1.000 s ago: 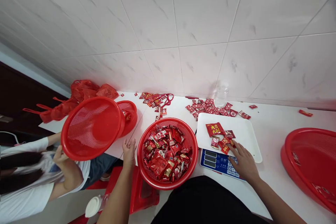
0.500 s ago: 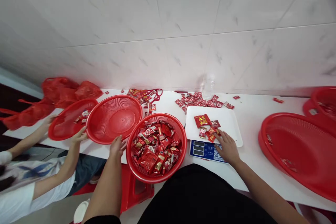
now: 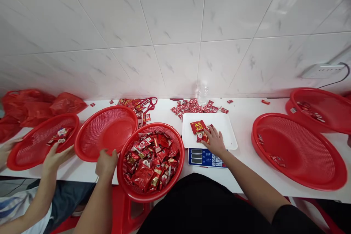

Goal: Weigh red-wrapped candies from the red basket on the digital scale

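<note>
My left hand [image 3: 106, 162] is closed on the near rim of an empty red basket [image 3: 116, 135]. Beside it, a round red basket [image 3: 178, 170] is heaped with red and gold wrapped packets [image 3: 149, 168]. My right hand [image 3: 215, 142], fingers apart, rests over small red packets on a white tray [image 3: 226, 128] and partly covers them. A larger red packet with yellow characters [image 3: 197, 127] lies just left of its fingertips. Under the tray's near edge shows a blue scale panel [image 3: 207, 158].
Small red packets [image 3: 194, 106] lie scattered near the tiled wall, by a clear plastic object [image 3: 203, 93]. Large red baskets [image 3: 304, 153] stand right. At left, a person's hand [image 3: 59, 157] is between two baskets; red bags [image 3: 38, 108] sit behind.
The view has turned rightward. My right hand has slid left on the tray, covering more small packets. My left fingers have curled in at the rim. The other person's basket has shifted nearer.
</note>
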Demonstrator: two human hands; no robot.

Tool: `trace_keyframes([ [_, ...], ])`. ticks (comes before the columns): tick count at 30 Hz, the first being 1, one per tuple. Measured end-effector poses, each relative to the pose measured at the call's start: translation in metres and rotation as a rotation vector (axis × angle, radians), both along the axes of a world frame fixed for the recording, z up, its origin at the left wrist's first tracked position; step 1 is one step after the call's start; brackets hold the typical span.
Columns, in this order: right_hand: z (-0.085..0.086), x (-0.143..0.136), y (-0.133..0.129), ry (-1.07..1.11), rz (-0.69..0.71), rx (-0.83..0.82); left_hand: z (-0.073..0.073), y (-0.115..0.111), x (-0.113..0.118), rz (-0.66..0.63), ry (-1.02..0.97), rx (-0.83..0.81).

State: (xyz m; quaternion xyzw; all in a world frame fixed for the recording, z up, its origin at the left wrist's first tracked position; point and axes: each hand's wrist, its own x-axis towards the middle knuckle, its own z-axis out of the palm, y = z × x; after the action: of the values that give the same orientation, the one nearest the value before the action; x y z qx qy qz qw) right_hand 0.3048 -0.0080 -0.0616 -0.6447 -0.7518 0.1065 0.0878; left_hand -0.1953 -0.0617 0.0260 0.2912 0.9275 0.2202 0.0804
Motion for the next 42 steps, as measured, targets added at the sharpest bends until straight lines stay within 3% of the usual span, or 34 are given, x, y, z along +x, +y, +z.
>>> trace_keyframes([
  [3,0.001,0.008,0.010,0.019,0.035,0.011,0.014,0.010,0.049,-0.155,0.055,0.095],
  [6,0.002,0.016,0.016,0.138,0.000,0.018,0.023,0.025,0.119,-0.445,-0.200,0.274],
  [9,0.001,0.022,0.021,0.279,-0.079,0.010,0.023,0.035,0.194,-0.728,-0.498,0.231],
  [11,0.000,0.026,0.024,0.329,-0.138,0.013,0.018,0.036,0.239,-0.831,-0.730,0.096],
  [15,0.003,0.036,0.032,0.411,-0.303,0.054,-0.002,0.032,0.304,-0.868,-1.150,-0.125],
  [18,0.015,0.038,0.036,0.484,-0.400,0.122,-0.013,0.032,0.330,-0.728,-1.431,-0.233],
  [22,0.039,0.018,0.028,0.604,-0.366,0.209,-0.010,0.042,0.346,-0.441,-1.763,-0.260],
  [25,0.055,-0.008,0.008,0.697,-0.075,0.219,-0.002,0.051,0.346,-0.346,-1.993,-0.187],
  [28,0.064,-0.029,-0.013,0.586,0.246,0.170,0.001,0.054,0.338,-0.314,-2.228,-0.207],
  [31,0.070,-0.042,-0.025,0.490,0.377,0.195,-0.004,0.051,0.326,-0.250,-2.348,-0.146],
  [34,0.074,-0.052,-0.027,0.475,0.484,0.202,-0.010,0.047,0.314,-0.199,-2.346,-0.040],
  [38,0.071,-0.057,-0.017,0.551,0.521,0.192,-0.009,0.044,0.299,-0.054,-2.242,0.081],
  [40,0.066,-0.054,-0.008,0.571,0.434,0.205,-0.004,0.042,0.288,0.032,-2.143,0.115],
  [42,0.058,-0.047,0.004,0.520,0.261,0.166,0.002,0.038,0.275,0.077,-2.087,0.089],
])
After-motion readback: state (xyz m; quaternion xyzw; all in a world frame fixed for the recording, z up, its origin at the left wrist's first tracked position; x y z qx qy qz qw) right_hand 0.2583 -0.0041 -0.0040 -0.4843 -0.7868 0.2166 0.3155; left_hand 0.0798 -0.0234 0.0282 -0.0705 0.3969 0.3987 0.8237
